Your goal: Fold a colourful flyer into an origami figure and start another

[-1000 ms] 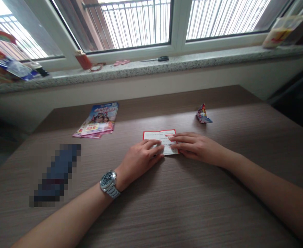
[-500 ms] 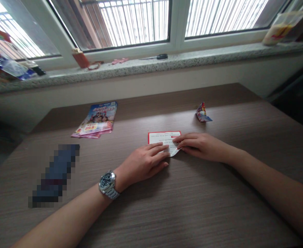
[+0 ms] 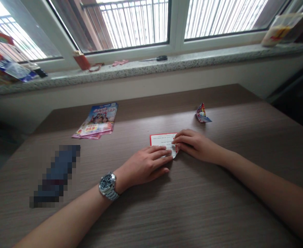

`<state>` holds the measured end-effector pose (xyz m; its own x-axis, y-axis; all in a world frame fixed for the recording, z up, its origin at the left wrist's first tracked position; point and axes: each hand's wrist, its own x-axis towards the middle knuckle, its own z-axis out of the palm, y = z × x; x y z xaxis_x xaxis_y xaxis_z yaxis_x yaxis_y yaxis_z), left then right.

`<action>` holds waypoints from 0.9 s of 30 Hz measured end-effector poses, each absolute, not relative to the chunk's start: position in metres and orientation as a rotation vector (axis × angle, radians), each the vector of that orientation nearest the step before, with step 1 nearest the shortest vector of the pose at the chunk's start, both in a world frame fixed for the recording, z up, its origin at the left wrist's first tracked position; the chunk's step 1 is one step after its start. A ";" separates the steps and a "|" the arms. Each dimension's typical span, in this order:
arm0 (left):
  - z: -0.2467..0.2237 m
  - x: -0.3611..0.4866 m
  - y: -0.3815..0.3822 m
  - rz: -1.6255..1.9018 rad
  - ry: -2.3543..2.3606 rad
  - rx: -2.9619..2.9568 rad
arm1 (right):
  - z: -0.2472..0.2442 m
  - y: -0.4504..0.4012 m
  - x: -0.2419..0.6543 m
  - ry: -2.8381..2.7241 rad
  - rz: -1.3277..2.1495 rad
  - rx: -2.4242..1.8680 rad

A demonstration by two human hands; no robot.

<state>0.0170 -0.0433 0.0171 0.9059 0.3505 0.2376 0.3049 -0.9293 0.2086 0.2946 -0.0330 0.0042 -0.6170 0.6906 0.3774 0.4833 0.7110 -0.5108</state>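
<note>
A white paper with a red edge (image 3: 162, 139) lies on the brown table, partly covered by both hands. My left hand (image 3: 146, 164), with a metal watch (image 3: 108, 185) at the wrist, rests flat on the paper's lower part, its fingers spread. At the paper's right side, my right hand (image 3: 194, 144) has its fingers bent together on the edge, which is folding over. A small folded colourful paper (image 3: 202, 114) stands farther back to the right.
A stack of colourful flyers (image 3: 100, 120) lies at the back left of the table (image 3: 151, 220). Nearer is a blurred-out dark object (image 3: 55, 175). The windowsill (image 3: 192, 59) holds scissors (image 3: 162, 58), an orange item (image 3: 82, 61) and bags at both ends.
My right hand has moved slightly left, carrying the paper's right edge inward over the sheet. My left hand has shifted slightly right and stays on the paper.
</note>
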 end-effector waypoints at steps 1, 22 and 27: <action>0.018 0.017 -0.043 0.409 0.503 2.892 | 0.002 -0.032 0.292 -2.328 0.477 -0.907; 0.017 0.021 -0.045 0.389 0.540 2.975 | -0.003 -0.024 0.271 -2.141 0.534 -1.154; 0.017 0.021 -0.046 0.396 0.567 2.973 | -0.003 -0.024 0.274 -2.176 0.458 -1.081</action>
